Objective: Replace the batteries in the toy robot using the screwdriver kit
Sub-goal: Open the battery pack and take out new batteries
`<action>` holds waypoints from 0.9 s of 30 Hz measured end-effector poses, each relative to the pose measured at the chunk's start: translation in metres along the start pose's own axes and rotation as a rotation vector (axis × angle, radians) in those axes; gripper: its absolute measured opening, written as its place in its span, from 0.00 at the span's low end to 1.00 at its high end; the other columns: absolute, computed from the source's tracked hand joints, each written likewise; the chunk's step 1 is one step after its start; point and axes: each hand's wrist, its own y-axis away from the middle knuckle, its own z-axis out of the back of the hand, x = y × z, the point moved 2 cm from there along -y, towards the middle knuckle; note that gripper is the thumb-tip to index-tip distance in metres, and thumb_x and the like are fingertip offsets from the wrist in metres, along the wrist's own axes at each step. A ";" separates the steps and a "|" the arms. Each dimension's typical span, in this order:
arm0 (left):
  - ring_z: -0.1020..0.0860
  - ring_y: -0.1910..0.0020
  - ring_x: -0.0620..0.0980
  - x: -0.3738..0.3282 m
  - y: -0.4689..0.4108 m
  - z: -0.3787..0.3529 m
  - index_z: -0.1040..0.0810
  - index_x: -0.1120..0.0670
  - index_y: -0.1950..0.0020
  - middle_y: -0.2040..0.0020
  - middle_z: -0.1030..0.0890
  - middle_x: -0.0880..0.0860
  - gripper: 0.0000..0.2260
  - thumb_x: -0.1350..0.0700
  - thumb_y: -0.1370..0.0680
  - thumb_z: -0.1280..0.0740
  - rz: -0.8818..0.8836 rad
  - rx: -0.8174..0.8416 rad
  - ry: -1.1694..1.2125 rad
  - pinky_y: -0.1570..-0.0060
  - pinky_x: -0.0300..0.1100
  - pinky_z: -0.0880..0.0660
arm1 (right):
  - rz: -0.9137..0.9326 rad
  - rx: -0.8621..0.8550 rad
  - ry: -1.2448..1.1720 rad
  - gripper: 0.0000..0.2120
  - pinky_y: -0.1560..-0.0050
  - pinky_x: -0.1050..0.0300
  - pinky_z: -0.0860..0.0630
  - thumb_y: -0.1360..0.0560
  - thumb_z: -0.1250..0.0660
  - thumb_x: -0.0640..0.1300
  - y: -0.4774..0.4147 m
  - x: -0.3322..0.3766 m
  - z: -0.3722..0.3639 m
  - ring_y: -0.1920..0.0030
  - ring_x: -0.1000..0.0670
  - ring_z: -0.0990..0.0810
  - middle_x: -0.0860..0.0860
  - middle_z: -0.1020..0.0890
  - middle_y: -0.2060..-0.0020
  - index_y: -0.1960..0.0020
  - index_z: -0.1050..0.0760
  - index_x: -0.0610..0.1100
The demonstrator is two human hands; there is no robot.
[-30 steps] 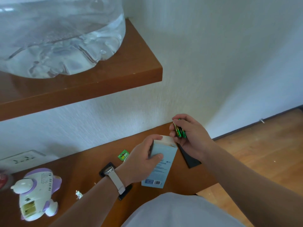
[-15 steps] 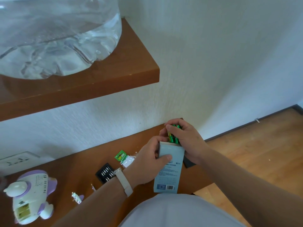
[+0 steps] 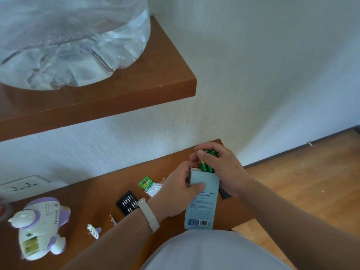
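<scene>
My left hand (image 3: 182, 189) grips a pale blue cardboard box (image 3: 202, 209) near its open top, holding it upright over the desk's right end. My right hand (image 3: 220, 168) holds green batteries (image 3: 207, 164) whose lower ends sit in the box's opening. The white and purple toy robot (image 3: 39, 227) lies on the desk at the far left with its battery compartment open. A black tray of screwdriver bits (image 3: 126, 204) lies just left of my left wrist. The purple battery cover (image 3: 94, 230) lies beside the robot.
A torn green battery package (image 3: 149, 185) lies behind the bit tray. A wooden shelf (image 3: 116, 90) above carries a large clear water bottle (image 3: 68, 39). A wall socket (image 3: 23, 185) sits at left. A black lid (image 3: 225, 193) lies under my right hand. Wooden floor (image 3: 302, 182) lies to the right.
My left hand has raised the box from lying tilted to upright. My right hand has brought the batteries down from beside the box into its open top.
</scene>
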 end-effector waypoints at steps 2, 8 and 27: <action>0.16 0.49 0.40 -0.001 0.000 0.001 0.32 0.38 0.42 0.44 0.17 0.44 0.13 0.52 0.20 0.31 -0.015 0.021 -0.007 0.53 0.38 0.17 | -0.004 -0.002 0.003 0.06 0.55 0.57 0.20 0.22 0.32 0.44 0.000 -0.002 0.000 0.52 0.48 0.15 0.48 0.14 0.52 0.50 0.18 0.53; 0.15 0.49 0.48 -0.004 -0.001 0.004 0.29 0.47 0.37 0.44 0.15 0.49 0.16 0.51 0.22 0.30 0.002 -0.008 0.137 0.49 0.52 0.16 | 0.005 0.034 0.007 0.03 0.53 0.55 0.19 0.24 0.30 0.45 -0.003 -0.003 0.001 0.50 0.46 0.15 0.45 0.14 0.51 0.51 0.19 0.49; 0.15 0.50 0.49 0.006 -0.001 0.008 0.29 0.48 0.37 0.46 0.15 0.49 0.13 0.57 0.19 0.31 -0.014 -0.061 0.203 0.48 0.54 0.17 | 0.014 -0.043 0.119 0.07 0.59 0.54 0.21 0.28 0.27 0.52 -0.011 -0.009 -0.007 0.61 0.50 0.19 0.53 0.19 0.60 0.55 0.21 0.51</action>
